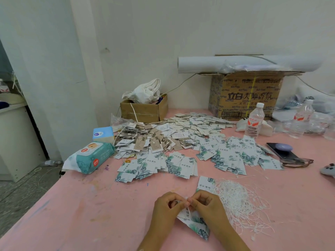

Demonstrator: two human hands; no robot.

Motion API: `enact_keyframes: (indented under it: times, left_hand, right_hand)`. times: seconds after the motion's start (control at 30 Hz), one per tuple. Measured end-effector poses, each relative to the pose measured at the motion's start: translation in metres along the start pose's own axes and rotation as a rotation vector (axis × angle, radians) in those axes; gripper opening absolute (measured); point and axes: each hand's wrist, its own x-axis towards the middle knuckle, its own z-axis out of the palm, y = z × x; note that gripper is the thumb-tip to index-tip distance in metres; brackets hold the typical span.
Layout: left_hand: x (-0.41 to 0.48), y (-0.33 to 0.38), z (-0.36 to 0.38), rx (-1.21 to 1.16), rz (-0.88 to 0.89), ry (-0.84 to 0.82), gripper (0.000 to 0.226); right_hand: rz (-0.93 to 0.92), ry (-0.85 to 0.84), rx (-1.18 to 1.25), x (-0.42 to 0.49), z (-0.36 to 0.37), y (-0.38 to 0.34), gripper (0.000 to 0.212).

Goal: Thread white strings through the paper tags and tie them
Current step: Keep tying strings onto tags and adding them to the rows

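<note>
A pink table (90, 205) stands against a white wall. Near its front edge the left hand (167, 205) and right hand (205, 201) meet fingertip to fingertip, both curled, each pinching a thin white string (188, 211) between thumb and forefinger. The string drops to a tag (196, 223) of white paper with green leaf print, which lies tilted just below the hands, partly hidden by the right wrist. Just right of the hands lies a tangled heap of strings (241, 201). Beyond them spread piles of tags (181, 160), some of them brown. Farther out sit a wipes pack (90, 156), a small box (145, 110), a large box (248, 95), a bottle (254, 120) and a phone (281, 151).
</note>
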Motion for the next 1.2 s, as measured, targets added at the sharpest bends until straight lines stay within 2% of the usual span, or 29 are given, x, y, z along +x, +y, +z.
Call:
enact_keyframes:
  times: [0.23, 0.37, 0.53, 0.77, 0.97, 1.2]
  left_hand:
    - [0.003, -0.002, -0.002, -0.035, -0.058, 0.051, 0.017]
    - [0.004, -0.002, -0.006, -0.125, -0.115, 0.097, 0.023]
    - [0.004, -0.001, -0.006, -0.281, -0.145, 0.143, 0.018]
    - [0.005, -0.001, -0.006, -0.396, -0.146, 0.140, 0.022]
    - [0.006, -0.003, -0.008, -0.534, -0.181, 0.198, 0.022]
    - [0.010, -0.009, -0.010, -0.542, -0.194, 0.296, 0.022]
  right_hand:
    - [-0.102, 0.044, -0.301, -0.003, 0.005, 0.004, 0.016]
    - [-0.051, -0.005, -0.424, 0.000, 0.005, 0.009, 0.028]
    - [-0.038, -0.067, -0.517, 0.001, 0.008, 0.011, 0.026]
    - [-0.012, -0.064, -0.411, 0.000, 0.008, 0.009, 0.023]
    - [0.009, -0.060, -0.449, -0.005, 0.009, 0.007, 0.027]
    - [0.009, 0.002, -0.287, -0.003, 0.006, 0.000, 0.031]
